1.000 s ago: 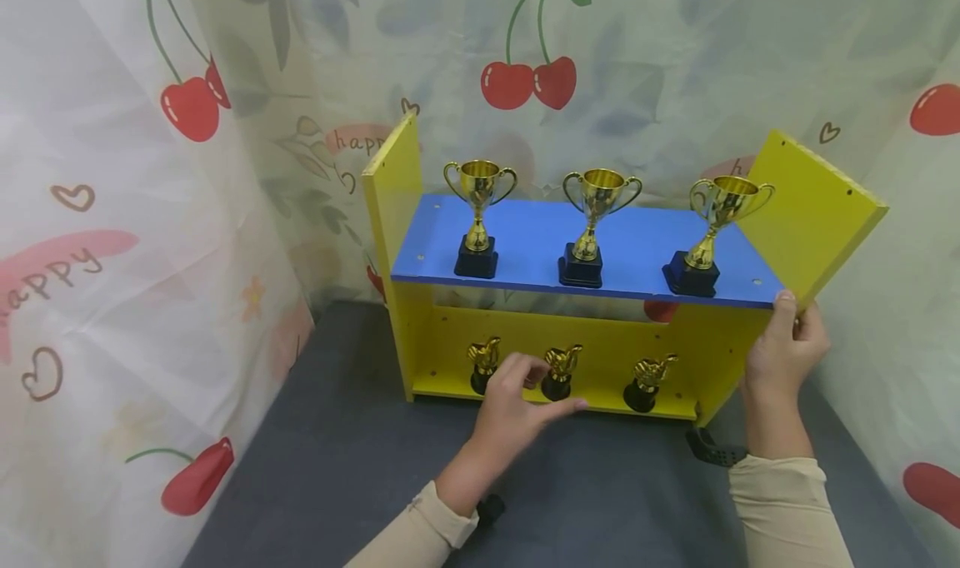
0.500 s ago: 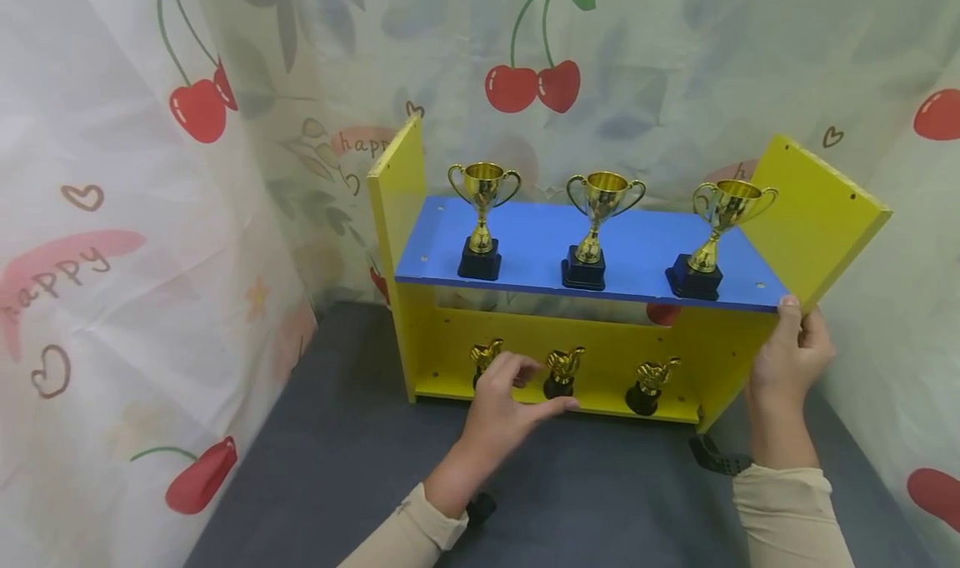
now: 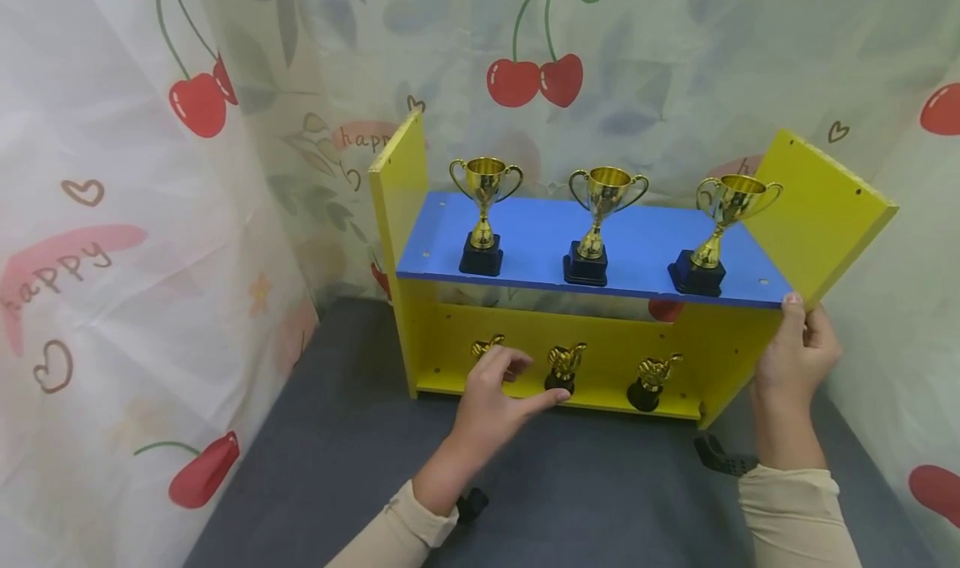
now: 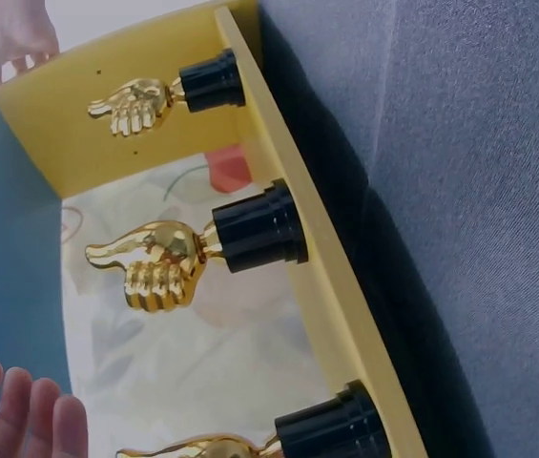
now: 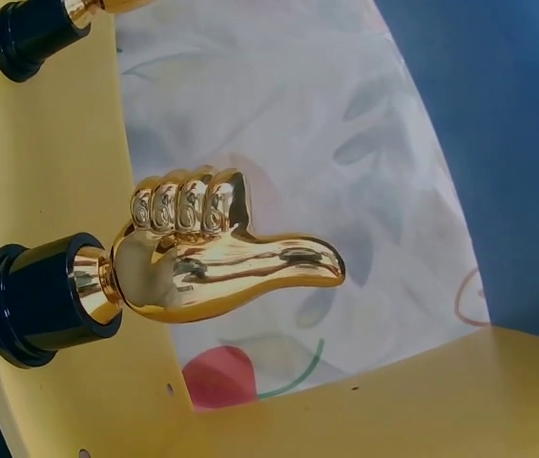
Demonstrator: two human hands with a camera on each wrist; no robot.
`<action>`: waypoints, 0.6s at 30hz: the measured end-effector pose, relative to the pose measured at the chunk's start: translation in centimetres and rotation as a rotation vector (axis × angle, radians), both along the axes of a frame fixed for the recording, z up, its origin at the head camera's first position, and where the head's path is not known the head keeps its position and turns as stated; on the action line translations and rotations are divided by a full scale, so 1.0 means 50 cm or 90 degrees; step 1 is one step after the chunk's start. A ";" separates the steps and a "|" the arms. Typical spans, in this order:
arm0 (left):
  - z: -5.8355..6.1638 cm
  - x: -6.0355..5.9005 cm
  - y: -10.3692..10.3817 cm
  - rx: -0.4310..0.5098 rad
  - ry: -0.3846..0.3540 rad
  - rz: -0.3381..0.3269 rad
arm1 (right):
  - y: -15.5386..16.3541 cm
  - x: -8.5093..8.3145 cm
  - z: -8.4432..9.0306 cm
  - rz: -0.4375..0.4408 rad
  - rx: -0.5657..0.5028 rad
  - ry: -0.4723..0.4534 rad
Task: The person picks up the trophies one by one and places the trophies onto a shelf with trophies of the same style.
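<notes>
A small shelf unit stands ahead, with a blue board (image 3: 532,228) between yellow side panels (image 3: 821,210). My right hand (image 3: 797,358) grips its right side, thumb at the blue board's front corner and fingers curled around the yellow panel. My left hand (image 3: 489,393) hovers before the lower level, holding nothing, thumb and fingers apart in a loose C. It partly hides the left thumbs-up trophy (image 3: 486,346). The middle thumbs-up trophy (image 3: 564,364) is just right of the fingers; the right one (image 3: 652,376) stands farther along. In the right wrist view, one golden thumbs-up trophy (image 5: 193,277) shows closely.
Three gold cup trophies, left (image 3: 482,218), middle (image 3: 591,243) and right (image 3: 705,256), stand on the blue board. The unit rests on a dark grey cloth surface (image 3: 585,485). Cherry-printed curtains (image 3: 637,77) hang behind and at both sides.
My left hand has drifted slightly left, covering more of the left thumbs-up trophy and uncovering the middle one. The right hand keeps its grip; the trophies stay put.
</notes>
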State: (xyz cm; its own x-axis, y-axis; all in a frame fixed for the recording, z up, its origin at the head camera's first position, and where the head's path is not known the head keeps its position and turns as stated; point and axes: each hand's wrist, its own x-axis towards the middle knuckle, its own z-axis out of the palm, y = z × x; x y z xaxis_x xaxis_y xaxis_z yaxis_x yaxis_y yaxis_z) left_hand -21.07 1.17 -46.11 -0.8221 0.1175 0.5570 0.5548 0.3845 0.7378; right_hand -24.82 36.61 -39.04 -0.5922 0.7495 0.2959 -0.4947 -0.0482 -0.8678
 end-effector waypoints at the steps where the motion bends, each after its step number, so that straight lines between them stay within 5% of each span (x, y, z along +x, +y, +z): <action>1: 0.001 0.000 -0.002 -0.008 0.004 0.004 | 0.000 0.001 -0.001 0.001 -0.001 0.002; 18: 0.037 0.009 -0.037 -0.116 0.048 0.017 | -0.003 0.032 -0.011 0.012 0.055 -0.019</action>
